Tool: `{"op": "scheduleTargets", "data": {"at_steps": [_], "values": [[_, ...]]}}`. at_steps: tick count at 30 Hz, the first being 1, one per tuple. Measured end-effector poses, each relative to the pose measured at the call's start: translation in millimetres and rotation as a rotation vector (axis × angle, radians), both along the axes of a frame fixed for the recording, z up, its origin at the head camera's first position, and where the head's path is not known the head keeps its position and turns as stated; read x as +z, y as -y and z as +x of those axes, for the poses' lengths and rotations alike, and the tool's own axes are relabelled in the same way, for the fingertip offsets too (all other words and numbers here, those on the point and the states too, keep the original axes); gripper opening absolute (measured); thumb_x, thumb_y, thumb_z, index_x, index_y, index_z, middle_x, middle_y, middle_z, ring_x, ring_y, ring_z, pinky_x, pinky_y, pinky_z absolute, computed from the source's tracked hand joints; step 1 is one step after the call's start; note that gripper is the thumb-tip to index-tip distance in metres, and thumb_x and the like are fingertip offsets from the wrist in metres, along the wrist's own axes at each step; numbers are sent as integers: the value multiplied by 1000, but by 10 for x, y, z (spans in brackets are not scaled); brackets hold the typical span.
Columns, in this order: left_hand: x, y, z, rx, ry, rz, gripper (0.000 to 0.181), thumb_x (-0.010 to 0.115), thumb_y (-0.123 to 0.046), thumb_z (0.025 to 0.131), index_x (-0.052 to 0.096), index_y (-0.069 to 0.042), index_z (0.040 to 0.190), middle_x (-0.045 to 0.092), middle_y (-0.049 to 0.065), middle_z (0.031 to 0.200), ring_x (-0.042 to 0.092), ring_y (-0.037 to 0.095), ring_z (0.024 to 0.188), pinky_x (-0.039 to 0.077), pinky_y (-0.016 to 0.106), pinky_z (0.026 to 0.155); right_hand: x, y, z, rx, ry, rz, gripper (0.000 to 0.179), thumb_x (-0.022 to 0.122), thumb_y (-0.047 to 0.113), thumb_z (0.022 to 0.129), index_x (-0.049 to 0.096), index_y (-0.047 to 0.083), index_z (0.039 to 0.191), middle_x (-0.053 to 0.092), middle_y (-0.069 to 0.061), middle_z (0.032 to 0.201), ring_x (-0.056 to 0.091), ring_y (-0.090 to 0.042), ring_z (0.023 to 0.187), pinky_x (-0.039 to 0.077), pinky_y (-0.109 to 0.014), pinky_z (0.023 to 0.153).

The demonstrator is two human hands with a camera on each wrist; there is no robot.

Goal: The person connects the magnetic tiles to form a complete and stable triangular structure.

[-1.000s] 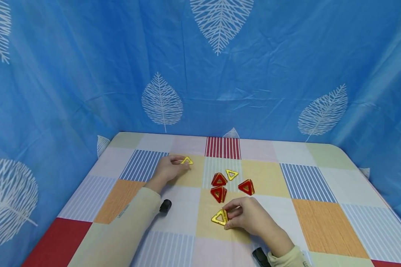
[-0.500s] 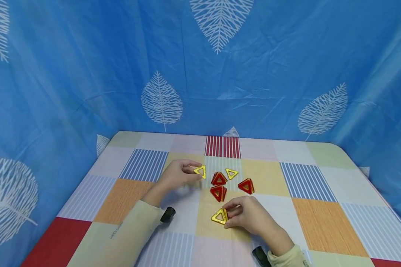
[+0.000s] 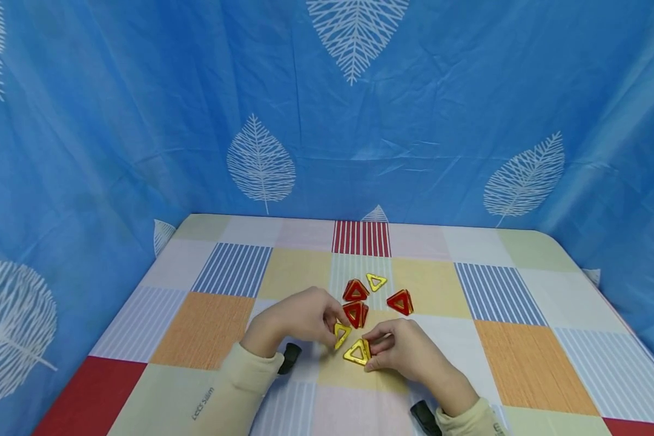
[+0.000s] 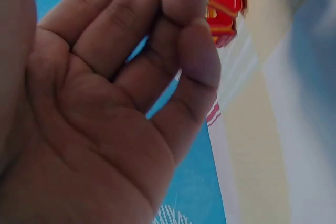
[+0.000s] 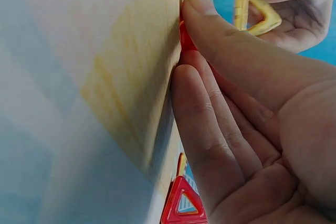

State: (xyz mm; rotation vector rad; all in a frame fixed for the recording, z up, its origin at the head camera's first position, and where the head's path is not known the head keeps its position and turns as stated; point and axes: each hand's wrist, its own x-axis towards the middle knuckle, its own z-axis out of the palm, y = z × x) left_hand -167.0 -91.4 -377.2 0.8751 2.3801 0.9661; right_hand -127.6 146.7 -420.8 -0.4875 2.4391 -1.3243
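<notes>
My left hand [image 3: 307,316] pinches a yellow triangular magnetic tile [image 5: 241,6], held tilted just left of my right hand [image 3: 406,350]. With thumb and fingertips, my right hand grips a yellow triangular piece [image 3: 366,351] with more than one face showing, at the table. Three red, pyramid-like triangular pieces stand close by: a far one [image 3: 355,290], a nearer one [image 3: 355,314] beside my left fingertips, and one to the right [image 3: 399,302]. Behind them lies a flat yellow triangular tile [image 3: 382,281]. In the left wrist view, the fingers hide the held tile.
A patchwork-patterned cloth covers the table [image 3: 515,363]. Blue curtains [image 3: 414,121] with white leaf prints hang along the back and both sides. Dark wrist devices [image 3: 290,358] sit at both sleeves.
My left hand has carried its yellow triangular tile from the table's far left toward me and rightward, close to the right hand's piece. My right hand has stayed in place.
</notes>
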Motion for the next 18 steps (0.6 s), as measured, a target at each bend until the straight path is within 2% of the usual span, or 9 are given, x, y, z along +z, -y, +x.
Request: {"op": "scheduleTargets", "data": {"at_steps": [10, 14, 18], "values": [[-129, -181, 68, 1, -89, -129, 28, 80, 0, 77, 78, -7, 104, 58, -9, 64, 50, 3, 54, 43, 21, 52, -13, 11, 7, 1, 3, -8, 35, 92, 8, 69, 75, 1, 99, 74, -2, 87, 71, -14, 79, 57, -27, 68], [-171, -210, 64, -20, -91, -127, 30, 81, -1, 78, 77, -7, 107, 59, -10, 65, 51, 3, 53, 43, 20, 51, -12, 5, 10, -3, -4, -2, 35, 93, 8, 69, 75, 0, 98, 74, -3, 87, 71, -14, 78, 57, -27, 68], [-205, -204, 48, -30, -58, -87, 27, 80, -2, 81, 77, -5, 107, 65, -10, 71, 55, 1, 58, 47, 19, 56, -21, -7, 14, 0, -31, -1, 35, 93, 9, 69, 76, -1, 98, 74, -2, 86, 71, -13, 77, 56, -26, 67]]}}
